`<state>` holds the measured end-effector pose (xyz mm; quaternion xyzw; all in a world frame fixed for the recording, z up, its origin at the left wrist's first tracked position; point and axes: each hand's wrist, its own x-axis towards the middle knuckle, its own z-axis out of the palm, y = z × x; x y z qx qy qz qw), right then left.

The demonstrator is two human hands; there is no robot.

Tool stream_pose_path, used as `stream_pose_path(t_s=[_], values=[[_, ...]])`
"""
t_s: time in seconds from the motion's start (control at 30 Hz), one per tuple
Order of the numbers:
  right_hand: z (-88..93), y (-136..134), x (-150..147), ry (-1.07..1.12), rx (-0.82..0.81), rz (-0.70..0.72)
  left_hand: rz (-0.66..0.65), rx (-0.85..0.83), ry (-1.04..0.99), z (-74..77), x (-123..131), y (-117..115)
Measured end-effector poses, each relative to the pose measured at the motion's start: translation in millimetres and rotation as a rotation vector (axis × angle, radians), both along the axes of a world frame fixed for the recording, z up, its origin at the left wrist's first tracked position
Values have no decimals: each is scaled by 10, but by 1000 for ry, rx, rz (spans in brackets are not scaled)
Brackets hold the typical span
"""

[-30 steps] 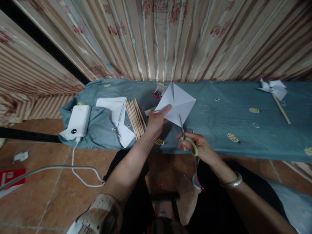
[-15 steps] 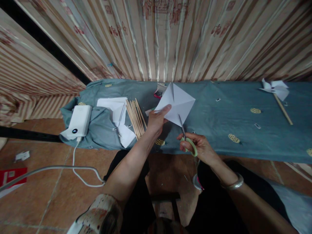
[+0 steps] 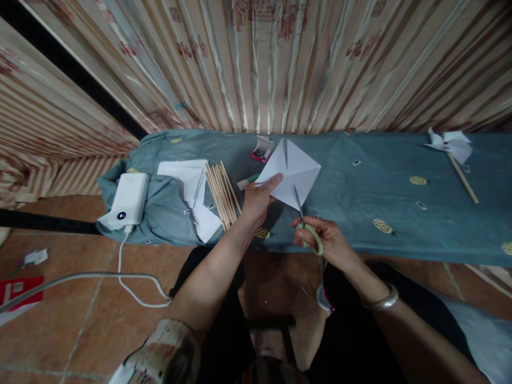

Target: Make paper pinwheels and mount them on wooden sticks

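Note:
My left hand (image 3: 260,199) pinches the left part of a creased white paper square (image 3: 303,169), thumb on top and fingers beneath. A slit runs inward from the paper's far corner. In my right hand (image 3: 320,234) are scissors with light green handles (image 3: 316,241), fingers through the loops. Their blades lie at the paper's near corner, pointing toward its middle. Just behind my left hand sits a small red box of pins (image 3: 262,151), its lid up. A green and white stick-like item (image 3: 245,183) is partly covered by the paper and hand.
Wooden sticks (image 3: 220,194) lie left of my hands, beside white paper sheets (image 3: 182,173). A white power bank (image 3: 130,198) with a cable rests at the left end. At the far right lies a paper pinwheel (image 3: 452,144) on a stick. A striped curtain (image 3: 272,69) hangs behind the cloth-covered table (image 3: 352,194).
The paper has shifted very slightly down, showing more of the red box and the green and white item. Both hands keep nearly the same place and grip.

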<state>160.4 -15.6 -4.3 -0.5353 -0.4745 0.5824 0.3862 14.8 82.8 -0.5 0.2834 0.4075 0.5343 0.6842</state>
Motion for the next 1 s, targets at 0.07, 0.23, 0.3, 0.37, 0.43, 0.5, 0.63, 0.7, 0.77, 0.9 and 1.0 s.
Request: stream_pose_path(t_s=[0.07, 0.23, 0.3, 0.37, 0.43, 0.5, 0.63, 0.7, 0.77, 0.9, 1.0], values=[[-7, 0, -2, 3, -5, -14, 4, -1, 10, 0, -2, 0], [-28, 2, -16, 15, -33, -43, 5, 2, 1, 27, -8, -2], [-29, 3, -23, 15, -34, -52, 7, -3, 3, 33, -7, -4], [-26, 3, -28, 10, -28, -59, 5, 0, 9, 31, -3, -8], [-22, 3, -32, 10, -21, -66, 4, 10, 13, 21, 2, -13], [-17, 4, -34, 15, -18, -75, 1, 12, 15, 9, 8, -16], [-7, 6, -31, 18, -21, -80, 5, -8, 14, -8, 16, -12], [-5, 8, -31, 20, -26, -80, 13, -15, 9, -8, 18, -8], [-6, 9, -32, 27, -31, -86, 12, -16, 7, -5, 19, -6], [-10, 11, -38, 41, -35, -92, 1, -12, 16, 0, 21, -12], [-2, 12, -38, 34, -31, -90, 0, -5, 25, -9, 22, -18]])
